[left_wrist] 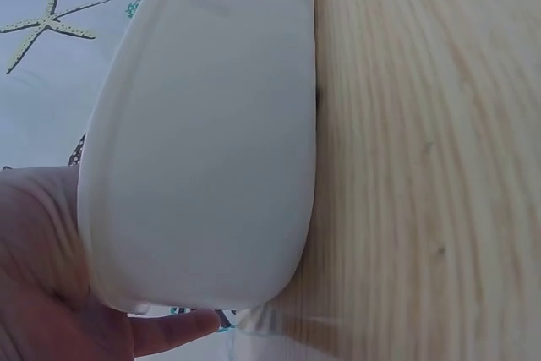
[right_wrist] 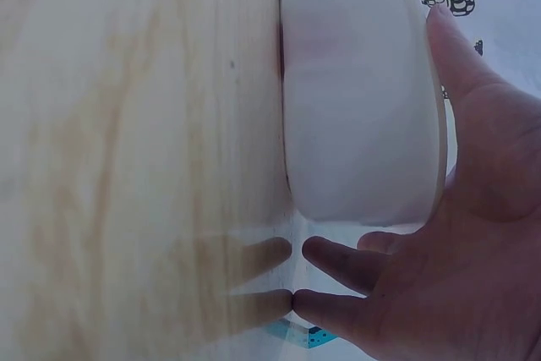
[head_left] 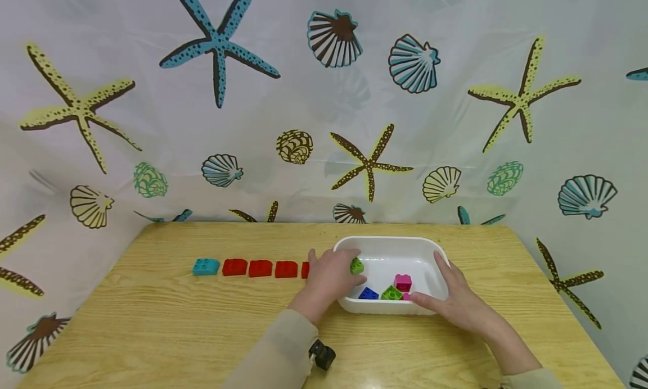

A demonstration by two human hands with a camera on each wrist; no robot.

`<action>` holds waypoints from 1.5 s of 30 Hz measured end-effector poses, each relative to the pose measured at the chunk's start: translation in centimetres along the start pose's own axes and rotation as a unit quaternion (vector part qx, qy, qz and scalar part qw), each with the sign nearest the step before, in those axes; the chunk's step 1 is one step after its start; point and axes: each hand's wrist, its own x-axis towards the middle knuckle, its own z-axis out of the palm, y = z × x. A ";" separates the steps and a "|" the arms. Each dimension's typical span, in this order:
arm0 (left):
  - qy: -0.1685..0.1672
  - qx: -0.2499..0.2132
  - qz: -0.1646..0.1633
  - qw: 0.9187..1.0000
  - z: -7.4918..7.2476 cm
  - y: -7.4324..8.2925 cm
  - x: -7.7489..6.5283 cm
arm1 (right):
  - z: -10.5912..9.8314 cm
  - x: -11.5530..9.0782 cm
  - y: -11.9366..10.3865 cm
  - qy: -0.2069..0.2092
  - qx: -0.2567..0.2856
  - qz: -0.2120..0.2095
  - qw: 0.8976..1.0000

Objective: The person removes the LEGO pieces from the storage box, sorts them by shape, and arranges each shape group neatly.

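A white plastic tray (head_left: 390, 306) lies on the wooden table, with several toy building bricks inside. My left hand (head_left: 329, 274) reaches over its left end and pinches a green brick (head_left: 357, 265) between thumb and finger. At the right end, my right hand (head_left: 460, 299) rests on the rim with thumb and fingers spread wide. Near the tray's front wall lie a blue brick (head_left: 368, 294), another green brick (head_left: 392, 293) and a pink brick (head_left: 403, 282). In the right wrist view, the right thumb (right_wrist: 461, 52) touches the rim while the other fingers extend past the tray's end.
Left of the tray runs a row of bricks: a light blue brick (head_left: 206, 267), then several red bricks (head_left: 260, 268), the last partly hidden by my left hand. A curtain (head_left: 283, 96) printed with starfish and shells hangs behind the table (head_left: 167, 333).
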 end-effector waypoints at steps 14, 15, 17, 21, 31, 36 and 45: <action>0.026 0.086 -0.023 0.996 0.2 1.0 0.6 | 0.0 0.0 0.0 0.000 0.003 0.001 1.000; 0.028 0.093 -0.021 0.995 0.3 1.0 0.7 | 0.0 0.0 0.0 0.000 0.004 0.001 1.000; 0.034 0.103 -0.017 0.994 0.4 1.0 0.7 | 0.0 0.0 0.1 0.000 0.004 0.001 1.000; 0.041 0.105 -0.006 0.994 0.6 0.9 0.8 | 0.1 0.0 0.1 0.002 0.002 -0.002 1.000; 0.040 0.078 -0.005 0.996 0.6 0.8 0.9 | 0.0 0.0 0.0 0.001 -0.005 0.001 1.000; 0.048 0.065 -0.003 0.997 0.7 0.7 0.8 | 0.0 0.0 0.0 0.001 -0.006 0.005 1.000; 0.058 0.052 -0.002 0.997 0.8 0.6 0.8 | 0.0 0.0 0.0 0.002 -0.007 -0.001 1.000</action>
